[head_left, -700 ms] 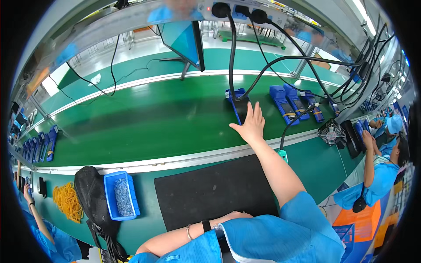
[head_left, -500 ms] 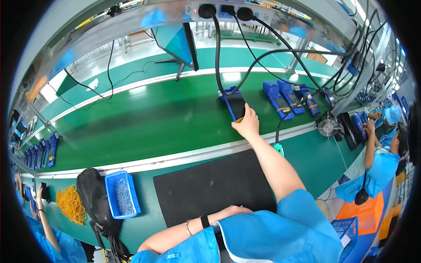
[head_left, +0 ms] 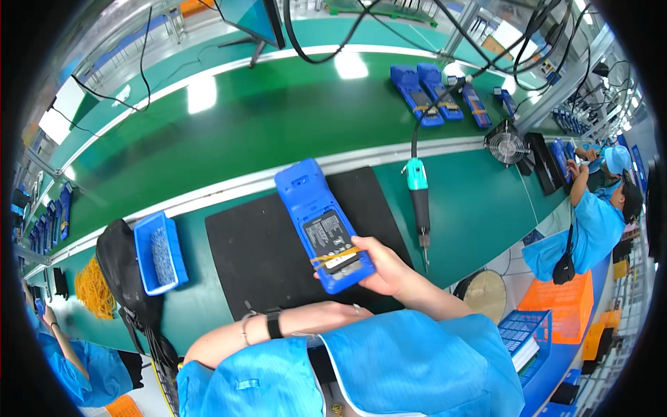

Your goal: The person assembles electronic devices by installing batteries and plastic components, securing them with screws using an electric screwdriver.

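Note:
My right hand (head_left: 383,267) holds a blue handheld terminal (head_left: 313,201) by its lower end, thumb on the near edge. The device is tilted above the black mat (head_left: 243,257), back side up. A black labelled battery (head_left: 328,233) shows in its open bay, and a yellow rubber band (head_left: 338,256) runs across it. Near my body, my left hand (head_left: 337,316) rests at the mat's near edge, its fingers lying flat and partly hidden, apart from the terminal. Right of the mat, a teal and black electric screwdriver (head_left: 420,201) hangs on its cable, bit downward.
Several blue terminals (head_left: 417,97) lie on the green belt (head_left: 229,132), with more at its left end. A blue bin of small screws (head_left: 154,257), yellow rubber bands (head_left: 95,288) and a black bag (head_left: 121,267) sit left. A small fan (head_left: 506,144) stands right, near co-workers.
My right hand has lifted the terminal from the belt and brought it back over the mat, its back now facing up. The view has tilted downward. My left hand stays near my body.

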Tool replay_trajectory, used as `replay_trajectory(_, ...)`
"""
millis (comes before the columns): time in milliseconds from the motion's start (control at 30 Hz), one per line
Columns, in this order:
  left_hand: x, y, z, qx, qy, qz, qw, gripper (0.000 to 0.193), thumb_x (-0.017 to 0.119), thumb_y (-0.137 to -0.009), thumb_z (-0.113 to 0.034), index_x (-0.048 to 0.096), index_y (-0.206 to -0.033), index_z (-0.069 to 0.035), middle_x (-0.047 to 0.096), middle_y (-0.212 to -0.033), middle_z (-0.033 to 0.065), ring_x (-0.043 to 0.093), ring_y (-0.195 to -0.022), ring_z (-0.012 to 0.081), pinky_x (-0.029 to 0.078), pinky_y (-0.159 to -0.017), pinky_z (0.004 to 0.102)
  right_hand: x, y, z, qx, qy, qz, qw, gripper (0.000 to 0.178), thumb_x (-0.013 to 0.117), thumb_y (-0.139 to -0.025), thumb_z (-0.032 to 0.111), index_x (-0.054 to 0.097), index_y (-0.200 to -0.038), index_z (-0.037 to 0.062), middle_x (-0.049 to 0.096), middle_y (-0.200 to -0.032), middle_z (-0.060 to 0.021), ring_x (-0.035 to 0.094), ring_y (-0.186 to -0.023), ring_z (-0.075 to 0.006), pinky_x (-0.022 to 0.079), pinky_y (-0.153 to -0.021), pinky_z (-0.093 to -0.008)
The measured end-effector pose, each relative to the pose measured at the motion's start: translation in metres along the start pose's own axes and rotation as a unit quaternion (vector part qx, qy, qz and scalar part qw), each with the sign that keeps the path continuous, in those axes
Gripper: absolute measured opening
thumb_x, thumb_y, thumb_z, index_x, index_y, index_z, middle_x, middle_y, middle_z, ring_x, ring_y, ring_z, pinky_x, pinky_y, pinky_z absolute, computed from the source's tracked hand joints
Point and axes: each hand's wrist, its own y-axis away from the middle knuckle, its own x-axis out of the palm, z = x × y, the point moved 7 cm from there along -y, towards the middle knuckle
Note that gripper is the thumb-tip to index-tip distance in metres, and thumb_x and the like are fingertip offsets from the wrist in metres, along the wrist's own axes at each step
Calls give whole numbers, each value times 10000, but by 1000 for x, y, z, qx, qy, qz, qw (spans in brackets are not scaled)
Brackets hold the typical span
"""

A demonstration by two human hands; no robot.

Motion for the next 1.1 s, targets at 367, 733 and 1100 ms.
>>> replay_trajectory(367, -21, 44, -21, -98, -448, -383, 802, 465, 748, -613, -6, 605, -1056, -19, 579, -1128, 102, 544, -1033, 311, 478, -849, 382, -59, 101, 135, -399, 617, -423, 530, 644, 713, -782, 191, 402, -1313, -2, 507, -1239, -173, 520, -1117, -219, 487, -821, -322)
replay_trajectory(733, -23, 34, 4, -215, -509, -364, 750, 637, 813, -557, -178, 585, -1138, -51, 511, -1260, 96, 442, -1192, 324, 367, -960, 478, -78, 40, 167, -79, 703, -409, 577, 592, 728, -715, 362, 533, -1117, -28, 651, -945, -174, 653, -859, -242, 502, -784, -351)
replay_trajectory(1100, -33, 43, 3, -202, -511, -422, 721, 588, 818, -536, -146, 617, -1082, -57, 567, -1184, 87, 503, -1131, 296, 383, -949, 479, 40, 62, 138, -371, 211, 57, 903, 587, 643, -750, 74, 365, -1251, -57, 576, -688, -139, 565, -496, -171, 527, -572, -326)
